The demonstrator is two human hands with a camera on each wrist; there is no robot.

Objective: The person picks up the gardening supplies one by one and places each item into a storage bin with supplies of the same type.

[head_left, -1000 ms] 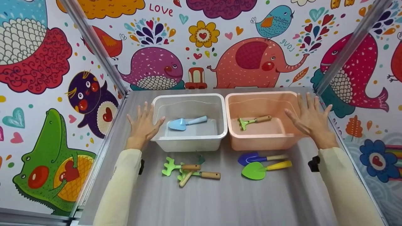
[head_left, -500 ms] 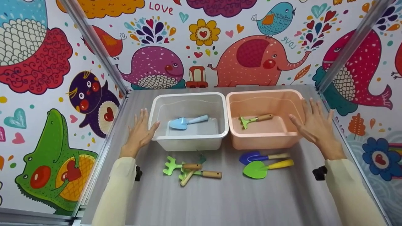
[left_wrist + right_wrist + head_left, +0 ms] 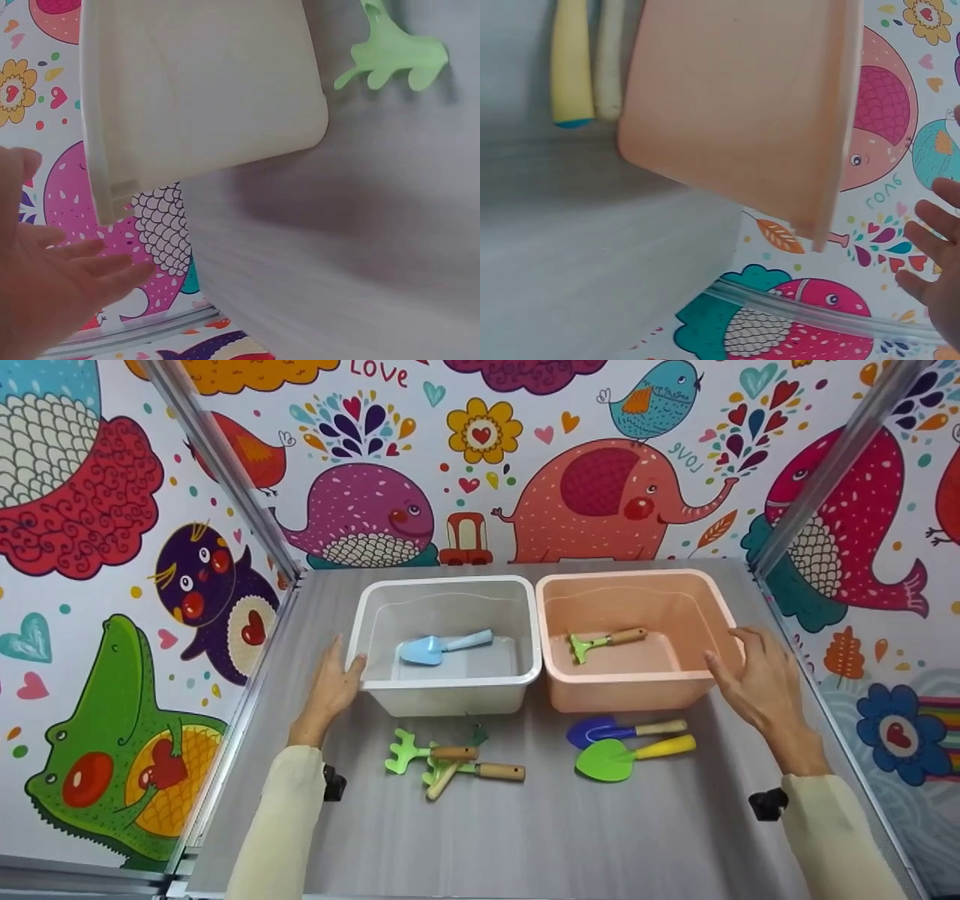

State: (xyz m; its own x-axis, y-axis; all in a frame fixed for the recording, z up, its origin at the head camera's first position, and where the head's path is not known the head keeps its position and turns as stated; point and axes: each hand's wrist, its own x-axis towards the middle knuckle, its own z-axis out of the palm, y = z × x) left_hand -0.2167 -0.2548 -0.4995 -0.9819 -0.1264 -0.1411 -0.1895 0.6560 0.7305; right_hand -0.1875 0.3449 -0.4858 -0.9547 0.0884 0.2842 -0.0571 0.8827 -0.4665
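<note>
My left hand (image 3: 328,690) is beside the left rim of a white bin (image 3: 454,701), thumb near the front corner; in the left wrist view its fingers look straight and hold nothing. At the other side, my right hand (image 3: 769,690) is by the right rim of a peach bin (image 3: 634,694). In the right wrist view the right fingers (image 3: 922,240) are spread and look apart from the bin. Inside the white bin lies a light blue toy trowel (image 3: 426,651). A small green rake (image 3: 581,646) with a wooden handle lies in the peach bin.
Before the white bin, green hand rakes (image 3: 405,750) overlap with a wooden-handled tool (image 3: 442,782) whose head is partly hidden. Before the peach bin lie a blue shovel (image 3: 596,732) and a green shovel (image 3: 606,760) with a yellow handle. Printed walls and metal rails border the table.
Both hands have come down and toward me from above the bins' outer rims to beside them, their fingers less spread. The bins and tools have stayed in place; the head view shifts slightly.
</note>
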